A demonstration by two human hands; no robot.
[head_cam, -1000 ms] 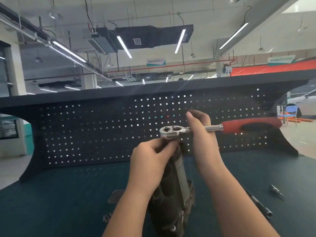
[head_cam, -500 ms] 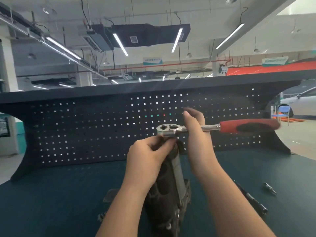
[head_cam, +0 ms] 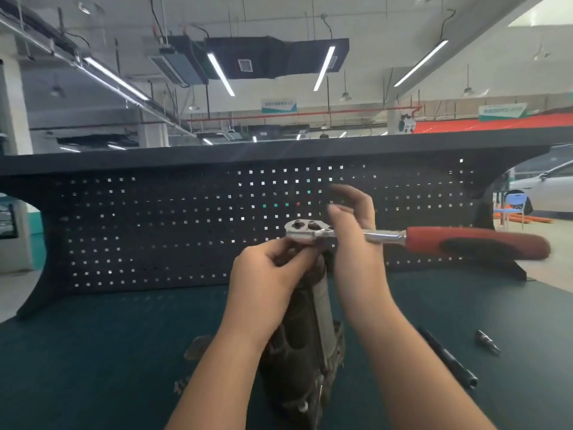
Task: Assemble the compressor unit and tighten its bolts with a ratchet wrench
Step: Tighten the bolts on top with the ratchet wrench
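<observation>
The dark compressor unit (head_cam: 310, 336) stands upright on the green bench mat. A ratchet wrench sits level on its top, chrome head (head_cam: 302, 231) to the left, red and black handle (head_cam: 471, 243) blurred and pointing right. My left hand (head_cam: 266, 274) grips the top of the compressor just under the wrench head, fingers curled around the part below it. My right hand (head_cam: 356, 243) is at the chrome shaft beside the head. Its fingers are raised and blurred above the shaft, which crosses the palm. The bolt under the head is hidden.
A long black rod (head_cam: 446, 358) and a small metal bit (head_cam: 488, 341) lie on the mat to the right. A flat metal piece (head_cam: 197, 347) and a small part (head_cam: 181, 384) lie left of the compressor. A black pegboard (head_cam: 155, 228) closes off the bench's back.
My right hand's fingers, pinched on the shaft near the head before, have lifted off it. The handle has swung slightly and blurs. My left hand has kept its grip.
</observation>
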